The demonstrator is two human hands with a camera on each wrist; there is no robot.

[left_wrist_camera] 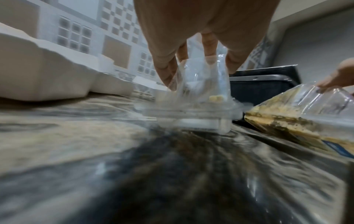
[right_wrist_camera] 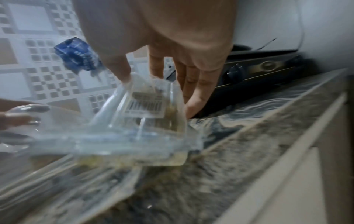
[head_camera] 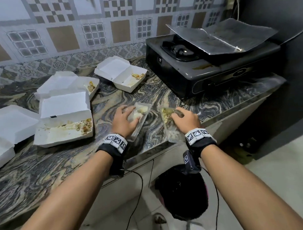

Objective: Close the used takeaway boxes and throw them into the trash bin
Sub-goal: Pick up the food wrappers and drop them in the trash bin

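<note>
While both hands work at the near edge of the marbled stone desk [head_camera: 163, 97], the left hand [head_camera: 122, 120] curls its fingers [left_wrist_camera: 166, 72] over one clear thin plastic takeaway box [head_camera: 138, 119]; the right hand [head_camera: 186, 120] pinches another greasy clear box [head_camera: 168, 121], tilted. Both look light, flimsy, slippery: better held by rims.

No words or numbers are showing legibly anywhere. A white barcode sticker [right_wrist_camera: 144, 104] is sitting on the clear plastic takeaway box [right_wrist_camera: 134, 128], its print too blurred to read. Black-and-white square marker tags [head_camera: 115, 140] are showing on the wristbands.
</note>
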